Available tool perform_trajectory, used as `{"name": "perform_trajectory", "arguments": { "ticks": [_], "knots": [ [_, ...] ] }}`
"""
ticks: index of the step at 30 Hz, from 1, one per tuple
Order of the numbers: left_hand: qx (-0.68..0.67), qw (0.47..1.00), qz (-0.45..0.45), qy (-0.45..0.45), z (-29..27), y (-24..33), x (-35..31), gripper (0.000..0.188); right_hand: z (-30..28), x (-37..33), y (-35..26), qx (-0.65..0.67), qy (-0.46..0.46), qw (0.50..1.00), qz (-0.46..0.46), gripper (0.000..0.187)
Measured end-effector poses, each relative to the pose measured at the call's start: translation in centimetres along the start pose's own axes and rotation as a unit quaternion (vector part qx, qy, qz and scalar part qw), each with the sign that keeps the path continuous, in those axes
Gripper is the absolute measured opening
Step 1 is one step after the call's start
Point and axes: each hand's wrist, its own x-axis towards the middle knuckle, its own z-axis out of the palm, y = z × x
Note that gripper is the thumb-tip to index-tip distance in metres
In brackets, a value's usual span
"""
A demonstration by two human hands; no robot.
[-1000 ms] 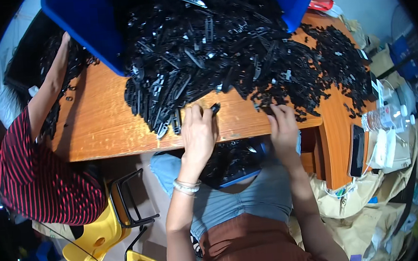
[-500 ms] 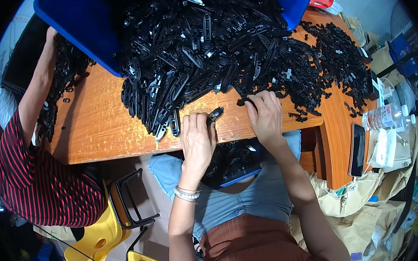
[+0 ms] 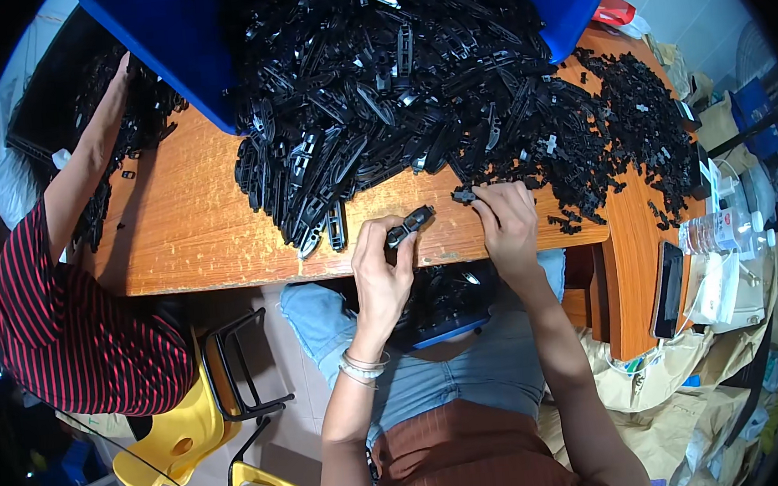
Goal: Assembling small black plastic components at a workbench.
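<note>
Near the table's front edge, my left hand [image 3: 382,266] grips a long black plastic part [image 3: 409,227] between thumb and fingers, its far end tilted up to the right. My right hand [image 3: 508,224] is closed in a pinch on a small black plastic piece [image 3: 464,196], a short gap away from the long part. Beyond both hands rises a big heap of long black plastic parts [image 3: 369,107], some with shiny faces. Small black pieces [image 3: 575,164] lie loose just right of my right hand.
A blue bin [image 3: 159,55] tips its heap onto the wooden table [image 3: 196,231]. At the left a co-worker in a striped shirt [image 3: 76,332] reaches into a black container. A phone [image 3: 668,290] and bottles [image 3: 726,230] sit at the right. A tray of black parts [image 3: 440,307] rests on my lap.
My left hand has turned and lifted the long part a little to the right. My right hand has come away from the small pieces with one in its fingertips.
</note>
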Motion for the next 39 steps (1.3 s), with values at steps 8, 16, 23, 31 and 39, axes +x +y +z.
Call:
{"name": "perform_trajectory", "arguments": {
  "ticks": [8,16,23,31,39],
  "knots": [
    [-0.293,0.932,-0.21,-0.043,-0.4,0.8,-0.5,0.025,-1.3,-0.7,-5.1,0.363,-0.092,0.9,0.225,0.009],
    [-0.505,0.839,-0.203,0.0,0.7,3.5,-2.2,0.023,-2.7,-1.5,-5.8,0.403,-0.098,0.845,0.338,0.012],
    [-0.387,0.887,-0.216,-0.125,-0.4,2.9,-1.7,0.027,-3.4,-0.8,-6.2,0.371,-0.11,0.899,0.205,0.007],
    [-0.386,0.888,-0.221,-0.114,-1.8,3.8,-1.3,0.023,-3.6,0.2,-6.1,0.154,-0.072,0.985,-0.034,0.006],
    [-0.311,0.926,-0.169,-0.13,-1.7,3.6,-1.9,0.012,-4.2,-1.6,-4.4,0.389,-0.259,0.842,0.27,0.03]
  ]
}}
